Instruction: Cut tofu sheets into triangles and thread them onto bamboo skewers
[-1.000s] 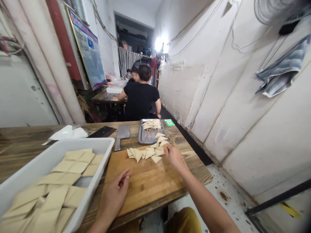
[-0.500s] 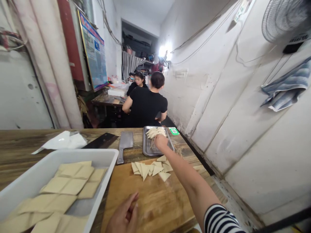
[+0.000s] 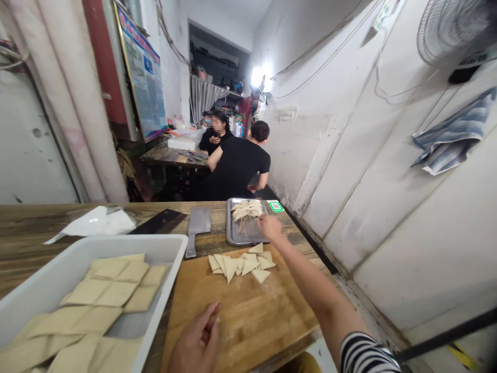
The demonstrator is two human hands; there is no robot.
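My left hand (image 3: 199,336) hovers over the near left part of the wooden cutting board (image 3: 248,316), loosely curled, thumb apart from the fingers, nothing visible in it. At the right edge of the metal tray (image 3: 230,228), my right hand (image 3: 269,227) has its fingers pressed together; whatever they hold is too small to tell. Pale pieces on thin sticks (image 3: 247,209) lie in that tray. Several pale triangular pieces (image 3: 249,267) are spread along the board's far edge. To the left, a white bin (image 3: 181,245) holds stacked pale square sheets (image 3: 118,292).
A cleaver (image 3: 200,221) lies left of the tray, near a dark flat blade (image 3: 159,221) and a white plastic bag (image 3: 97,221). A green code card (image 3: 275,206) sits at the table's far right corner. Beyond, a person in black (image 3: 238,166) leans by another table.
My right hand has moved back and right from the pieces in the tray to its right edge. My left hand stays nearly still. The person in black has leaned rightward.
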